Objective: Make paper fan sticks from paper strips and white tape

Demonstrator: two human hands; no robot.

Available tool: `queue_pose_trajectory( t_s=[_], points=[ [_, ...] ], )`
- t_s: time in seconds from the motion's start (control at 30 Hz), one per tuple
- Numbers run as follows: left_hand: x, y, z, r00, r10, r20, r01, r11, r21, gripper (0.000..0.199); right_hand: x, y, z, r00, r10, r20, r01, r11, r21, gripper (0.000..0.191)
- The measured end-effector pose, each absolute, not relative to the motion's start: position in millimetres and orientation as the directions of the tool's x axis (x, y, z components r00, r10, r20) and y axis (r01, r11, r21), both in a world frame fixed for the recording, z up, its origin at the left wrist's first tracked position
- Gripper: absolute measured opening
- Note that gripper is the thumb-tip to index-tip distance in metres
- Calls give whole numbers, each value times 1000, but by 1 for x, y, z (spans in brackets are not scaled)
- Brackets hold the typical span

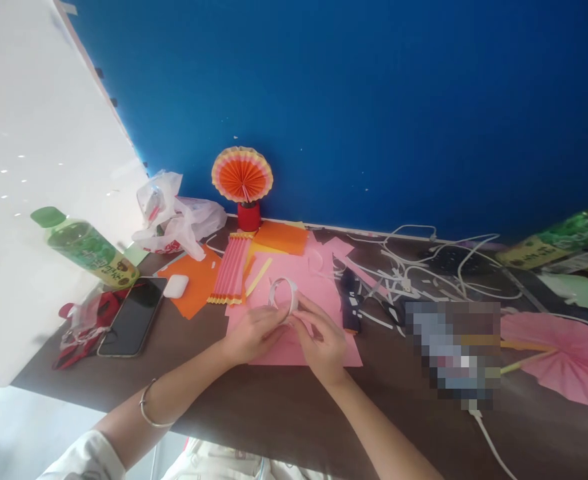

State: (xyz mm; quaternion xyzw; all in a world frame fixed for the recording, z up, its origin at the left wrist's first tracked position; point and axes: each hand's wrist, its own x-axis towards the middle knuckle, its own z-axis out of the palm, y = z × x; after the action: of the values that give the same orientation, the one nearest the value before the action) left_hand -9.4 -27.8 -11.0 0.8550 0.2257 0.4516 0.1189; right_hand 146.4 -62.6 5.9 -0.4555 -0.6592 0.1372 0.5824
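Observation:
A white tape roll (284, 298) stands on edge between my two hands, above a pink paper sheet (324, 293). My left hand (255, 333) has its fingers closed on the roll's lower left side. My right hand (323, 339) pinches at the roll's lower right edge, its fingertips close to those of the left. A pleated pink paper strip (231, 270) with yellow and orange edges lies left of the sheet. Behind it, a round orange paper fan (243, 175) stands in a red holder (249, 217).
On the left are a green bottle (91, 247), a phone (133, 317), a white case (175, 286) and a plastic bag (174, 220). Tangled white cables (414, 267), a blurred-out device (444, 353) and a pink fan (569, 357) lie on the right.

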Motion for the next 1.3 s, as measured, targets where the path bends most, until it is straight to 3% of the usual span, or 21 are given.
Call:
queue_pose_trajectory(
  t_s=[0.23, 0.47, 0.8, 1.13, 1.3],
  points=[
    [-6, -32, -15, 418, 468, 779, 373, -870, 322, 59, 140, -67, 12, 177, 780, 600, 346, 522, -780, 14],
    [-8, -32, -17, 412, 424, 807, 431, -870, 238, 60, 131, -71, 19, 278, 874, 399, 190, 357, -915, 7],
    [-9, -34, -14, 417, 433, 799, 442, -865, 238, 55, 136, -66, 22, 174, 952, 253, 85, 242, -967, 11],
    [-8, -33, 3, 630, 603, 490, 406, -793, 454, 40, 145, -65, 33, 88, 963, 255, 45, 252, -967, 15],
    [-8, -30, 4, 612, 627, 482, 412, -773, 483, 29, 149, -65, 34, 41, 977, 209, -23, 210, -977, 17]
  ],
)
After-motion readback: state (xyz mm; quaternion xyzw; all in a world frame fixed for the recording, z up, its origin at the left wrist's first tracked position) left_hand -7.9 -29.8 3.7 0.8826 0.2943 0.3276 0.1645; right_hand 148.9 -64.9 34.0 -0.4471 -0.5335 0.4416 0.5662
